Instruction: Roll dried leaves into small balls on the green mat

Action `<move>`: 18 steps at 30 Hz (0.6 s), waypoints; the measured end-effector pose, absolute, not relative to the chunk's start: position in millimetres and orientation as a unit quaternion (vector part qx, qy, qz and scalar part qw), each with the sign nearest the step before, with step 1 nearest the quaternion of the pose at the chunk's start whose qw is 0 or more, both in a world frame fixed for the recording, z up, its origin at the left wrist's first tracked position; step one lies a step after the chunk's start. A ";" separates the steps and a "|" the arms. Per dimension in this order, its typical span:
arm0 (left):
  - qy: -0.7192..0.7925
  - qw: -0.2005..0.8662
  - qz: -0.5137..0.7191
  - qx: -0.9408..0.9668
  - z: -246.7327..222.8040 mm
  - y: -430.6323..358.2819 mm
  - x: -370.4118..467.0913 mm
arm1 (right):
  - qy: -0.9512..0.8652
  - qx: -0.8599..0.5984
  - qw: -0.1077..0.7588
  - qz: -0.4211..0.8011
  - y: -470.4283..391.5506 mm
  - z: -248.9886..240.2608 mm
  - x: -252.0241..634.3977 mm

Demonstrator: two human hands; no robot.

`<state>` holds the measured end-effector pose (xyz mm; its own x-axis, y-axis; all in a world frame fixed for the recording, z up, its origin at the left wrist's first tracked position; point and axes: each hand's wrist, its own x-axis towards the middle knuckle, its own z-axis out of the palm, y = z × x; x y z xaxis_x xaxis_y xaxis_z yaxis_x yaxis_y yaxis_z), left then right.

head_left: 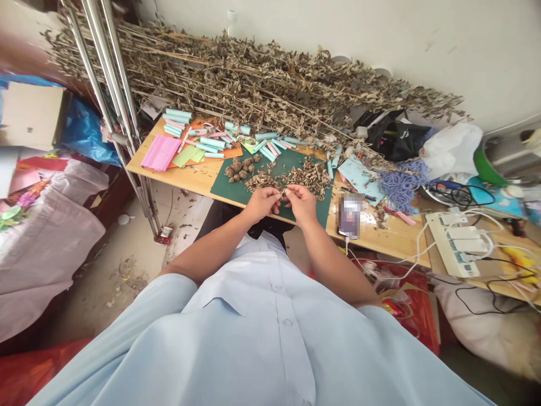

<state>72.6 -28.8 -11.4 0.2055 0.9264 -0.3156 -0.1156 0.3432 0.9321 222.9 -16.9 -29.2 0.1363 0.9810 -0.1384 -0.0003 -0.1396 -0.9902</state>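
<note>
My left hand (262,203) and my right hand (301,202) meet at the front edge of a green mat (230,186). Fingertips of both are pinched together around a small bit of dried leaf (283,193), mostly hidden by the fingers. Right beyond them lies a loose pile of crumpled dried leaves (313,175), with a smaller heap (261,180) next to my left hand. Several brown leaf balls (240,168) are clustered on the mat's left part.
Long dried leafy stalks (253,79) cover the table's back. Rolled blue and pink papers (211,142) and a pink paper stack (161,152) lie left. A phone (350,217), blue yarn (403,183) and a power strip (454,245) are right. A metal stand (122,113) rises at the left end.
</note>
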 end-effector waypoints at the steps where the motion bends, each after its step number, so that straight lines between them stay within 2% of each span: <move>1: 0.491 0.654 0.397 0.417 -11.6 -28.8 72.4 | -0.435 -0.568 0.491 0.498 -18.1 -28.7 221.9; 18: 0.544 0.539 0.376 0.522 -11.5 -27.5 68.8 | -0.444 -0.564 0.489 0.496 -20.8 -26.6 220.0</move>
